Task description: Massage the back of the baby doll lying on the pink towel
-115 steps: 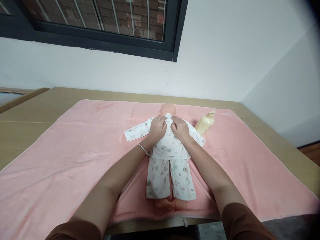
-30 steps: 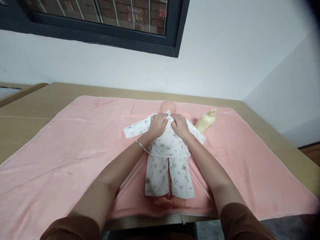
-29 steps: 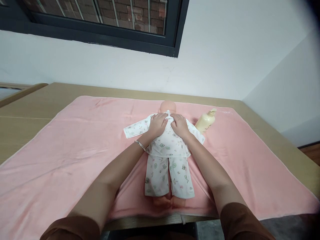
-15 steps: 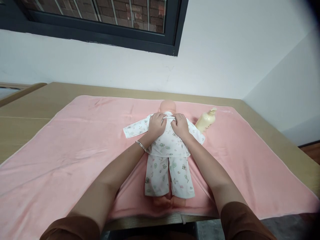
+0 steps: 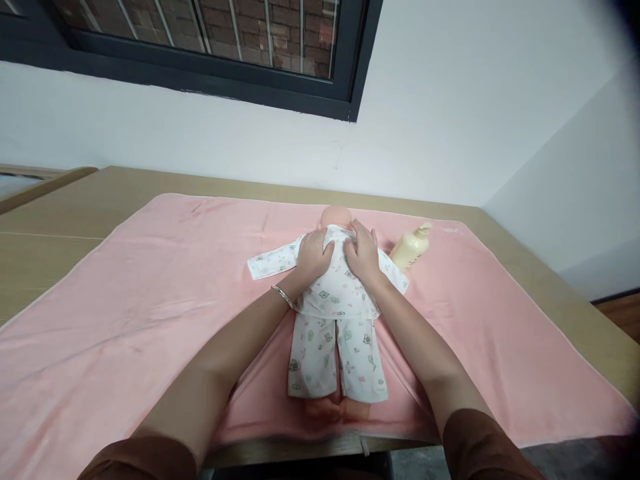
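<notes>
A baby doll lies stretched out on a pink blanket, its bald head away from me and its feet at the near edge. It wears a white printed top and matching trousers. My left hand rests on the top's left shoulder area, fingers laid flat over the cloth. On the opposite shoulder lies my right hand, fingers extended and slightly apart, their tips near the doll's neck. Both thumbs point inward across the upper body. The doll's face does not show.
A cream pump bottle lies tilted on the blanket, right of the doll. The pink blanket covers much of the wooden table. Behind stand a white wall and a dark-framed window.
My right hand's fingers have straightened and spread towards the doll's neck. My left fingers have let go of the collar's edge and flattened. The view has shifted slightly.
</notes>
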### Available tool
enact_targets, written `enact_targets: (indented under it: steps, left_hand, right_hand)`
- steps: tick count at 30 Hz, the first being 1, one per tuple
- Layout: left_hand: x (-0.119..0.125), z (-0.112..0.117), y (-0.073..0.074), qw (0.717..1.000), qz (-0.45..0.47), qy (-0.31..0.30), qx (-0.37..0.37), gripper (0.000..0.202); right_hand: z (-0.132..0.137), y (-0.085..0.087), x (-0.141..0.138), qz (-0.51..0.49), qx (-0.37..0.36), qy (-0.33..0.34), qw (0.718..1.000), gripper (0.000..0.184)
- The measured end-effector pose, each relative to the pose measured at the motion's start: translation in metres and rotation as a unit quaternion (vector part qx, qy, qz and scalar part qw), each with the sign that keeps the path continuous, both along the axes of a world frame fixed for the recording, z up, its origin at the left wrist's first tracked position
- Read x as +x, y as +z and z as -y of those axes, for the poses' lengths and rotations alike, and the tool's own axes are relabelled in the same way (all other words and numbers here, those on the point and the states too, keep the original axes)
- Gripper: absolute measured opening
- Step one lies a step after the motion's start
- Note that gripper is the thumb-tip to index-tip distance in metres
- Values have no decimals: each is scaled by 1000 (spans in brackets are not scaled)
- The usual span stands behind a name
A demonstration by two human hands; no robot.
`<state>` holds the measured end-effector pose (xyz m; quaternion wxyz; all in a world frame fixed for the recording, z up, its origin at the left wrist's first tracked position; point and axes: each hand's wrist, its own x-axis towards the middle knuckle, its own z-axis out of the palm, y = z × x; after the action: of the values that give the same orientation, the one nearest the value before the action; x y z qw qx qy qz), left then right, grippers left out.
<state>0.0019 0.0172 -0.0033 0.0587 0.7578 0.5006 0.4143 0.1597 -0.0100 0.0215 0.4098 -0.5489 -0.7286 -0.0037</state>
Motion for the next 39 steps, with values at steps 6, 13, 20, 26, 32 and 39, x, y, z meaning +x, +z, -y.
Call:
enact_targets:
  steps: [6,13,20,26,32,39]
  left_hand:
    - [-1,1,-4,1000,24,6,5,47]
    - [-1,2,-5,999,37,6,7,46]
    - [-2,1,-7,999,42,7,13,50]
    - [-3,0,-6,999,46,-3,13,51]
    - [-3,-1,-7,997,74,-15,8,54]
    - [-5,-2,-7,997,76,-23,7,49]
  right_hand:
    - [4,1,-10,27,-17,-10,999,52]
    - [6,8,-10,34,-35,-3,999,44]
    - [6,3,-15,69,-69,26,995,49]
    - [9,8,-16,43,-32,6,999,53]
    - [10,17,-18,98,-155,33,982,49]
    - [10,19,-14,90,-147,13,985,56]
